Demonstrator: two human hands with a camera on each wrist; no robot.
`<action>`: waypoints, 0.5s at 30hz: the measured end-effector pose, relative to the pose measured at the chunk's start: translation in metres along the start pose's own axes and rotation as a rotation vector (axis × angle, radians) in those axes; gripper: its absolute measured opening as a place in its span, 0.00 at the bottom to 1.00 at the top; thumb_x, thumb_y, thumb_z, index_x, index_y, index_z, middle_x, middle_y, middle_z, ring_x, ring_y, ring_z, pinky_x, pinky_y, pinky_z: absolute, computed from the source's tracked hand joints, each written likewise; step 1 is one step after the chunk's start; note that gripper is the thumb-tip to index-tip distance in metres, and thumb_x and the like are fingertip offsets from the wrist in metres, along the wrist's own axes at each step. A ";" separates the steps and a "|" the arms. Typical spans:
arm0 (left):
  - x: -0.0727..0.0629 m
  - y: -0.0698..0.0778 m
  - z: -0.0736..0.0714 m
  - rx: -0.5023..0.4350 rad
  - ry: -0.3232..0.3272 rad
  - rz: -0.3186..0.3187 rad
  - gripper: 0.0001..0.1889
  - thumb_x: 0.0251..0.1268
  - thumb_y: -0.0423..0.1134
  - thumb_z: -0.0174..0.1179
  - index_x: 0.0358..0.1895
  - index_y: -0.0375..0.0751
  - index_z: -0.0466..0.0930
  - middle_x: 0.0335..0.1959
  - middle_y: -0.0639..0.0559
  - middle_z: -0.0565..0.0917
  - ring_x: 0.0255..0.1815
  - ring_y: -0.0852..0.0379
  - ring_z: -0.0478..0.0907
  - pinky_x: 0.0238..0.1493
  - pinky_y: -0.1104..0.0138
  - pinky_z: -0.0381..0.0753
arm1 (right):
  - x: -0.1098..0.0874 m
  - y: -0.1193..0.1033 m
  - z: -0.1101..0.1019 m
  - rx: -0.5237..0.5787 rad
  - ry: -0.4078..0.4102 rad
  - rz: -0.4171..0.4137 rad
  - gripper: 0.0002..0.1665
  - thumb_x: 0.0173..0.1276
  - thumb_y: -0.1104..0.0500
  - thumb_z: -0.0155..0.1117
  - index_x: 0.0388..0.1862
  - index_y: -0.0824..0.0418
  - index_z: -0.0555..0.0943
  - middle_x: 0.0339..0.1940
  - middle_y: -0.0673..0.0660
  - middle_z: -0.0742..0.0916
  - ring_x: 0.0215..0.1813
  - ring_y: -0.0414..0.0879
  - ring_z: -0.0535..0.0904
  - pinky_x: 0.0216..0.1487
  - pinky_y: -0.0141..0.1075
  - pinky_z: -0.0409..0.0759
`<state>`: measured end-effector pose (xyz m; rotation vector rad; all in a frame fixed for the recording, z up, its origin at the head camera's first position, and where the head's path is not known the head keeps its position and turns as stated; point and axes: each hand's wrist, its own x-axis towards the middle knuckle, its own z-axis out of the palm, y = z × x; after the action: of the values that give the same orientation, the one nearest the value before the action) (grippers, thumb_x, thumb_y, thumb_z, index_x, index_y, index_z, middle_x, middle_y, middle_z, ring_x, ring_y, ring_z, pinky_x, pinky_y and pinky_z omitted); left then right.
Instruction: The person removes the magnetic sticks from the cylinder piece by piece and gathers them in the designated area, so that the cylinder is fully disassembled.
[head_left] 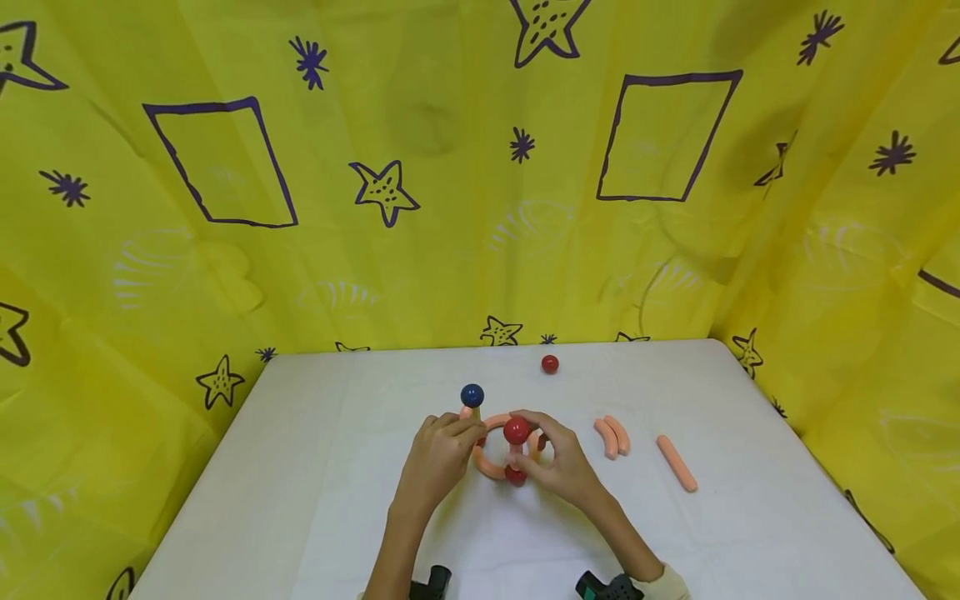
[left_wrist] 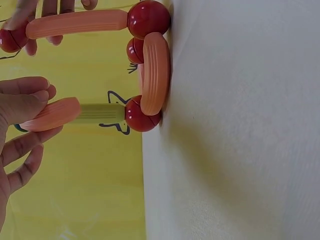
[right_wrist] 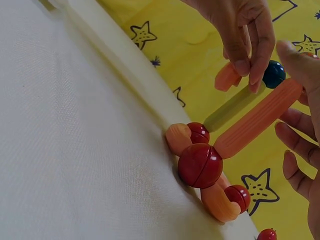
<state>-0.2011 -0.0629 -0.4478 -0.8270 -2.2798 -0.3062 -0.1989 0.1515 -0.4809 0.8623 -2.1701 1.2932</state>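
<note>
My left hand [head_left: 442,454] pinches a curved orange rod [left_wrist: 52,114] between thumb and fingers. It sits beside the blue ball [head_left: 472,395] that tops an upright yellow-green rod [left_wrist: 102,113]. My right hand [head_left: 558,458] holds the red ball [head_left: 516,430] at the top of an upright straight orange rod [right_wrist: 260,117]. Both uprights rise from red balls at the base, a large one [right_wrist: 200,165] under the orange rod and a smaller one [left_wrist: 142,114] under the yellow-green rod. Curved orange rods [head_left: 489,467] link the base balls in a ring on the table.
A loose red ball [head_left: 550,364] lies near the table's back edge. To the right are two short curved orange rods [head_left: 611,437] side by side and a straight orange rod [head_left: 677,463]. A yellow patterned curtain [head_left: 450,267] stands behind the white table [head_left: 315,467].
</note>
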 end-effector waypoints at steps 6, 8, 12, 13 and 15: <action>0.001 -0.002 -0.002 0.010 -0.013 0.011 0.06 0.64 0.34 0.63 0.32 0.48 0.87 0.34 0.59 0.89 0.37 0.57 0.85 0.31 0.69 0.75 | 0.001 0.004 -0.004 0.044 0.019 -0.014 0.34 0.61 0.50 0.72 0.63 0.62 0.74 0.46 0.55 0.84 0.47 0.42 0.76 0.36 0.36 0.76; 0.001 -0.002 -0.002 0.009 -0.020 0.013 0.04 0.61 0.34 0.66 0.35 0.48 0.88 0.36 0.58 0.89 0.37 0.57 0.85 0.32 0.69 0.76 | 0.002 0.004 -0.005 0.056 0.043 -0.014 0.30 0.68 0.46 0.64 0.62 0.62 0.74 0.45 0.55 0.84 0.46 0.44 0.77 0.38 0.35 0.76; 0.000 -0.003 -0.002 -0.005 -0.033 0.006 0.08 0.58 0.35 0.69 0.40 0.49 0.90 0.41 0.59 0.89 0.38 0.59 0.85 0.33 0.70 0.77 | 0.002 0.003 -0.009 0.079 0.090 0.041 0.19 0.76 0.55 0.52 0.59 0.64 0.76 0.43 0.58 0.86 0.46 0.48 0.78 0.42 0.33 0.75; 0.000 -0.002 -0.002 -0.015 -0.033 0.000 0.10 0.58 0.36 0.69 0.43 0.50 0.89 0.42 0.60 0.89 0.38 0.59 0.85 0.34 0.70 0.77 | 0.002 0.002 -0.010 0.086 0.097 0.059 0.17 0.76 0.59 0.52 0.58 0.65 0.76 0.42 0.59 0.86 0.47 0.50 0.79 0.42 0.33 0.75; 0.000 -0.002 -0.003 -0.035 -0.026 -0.010 0.13 0.58 0.35 0.69 0.47 0.52 0.88 0.43 0.61 0.89 0.38 0.59 0.85 0.35 0.69 0.78 | 0.004 -0.001 -0.012 0.097 0.107 0.092 0.16 0.73 0.68 0.51 0.56 0.68 0.77 0.41 0.61 0.86 0.46 0.52 0.79 0.43 0.33 0.75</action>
<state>-0.2011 -0.0660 -0.4461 -0.8421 -2.3097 -0.3427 -0.2000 0.1607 -0.4725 0.7192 -2.1001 1.4658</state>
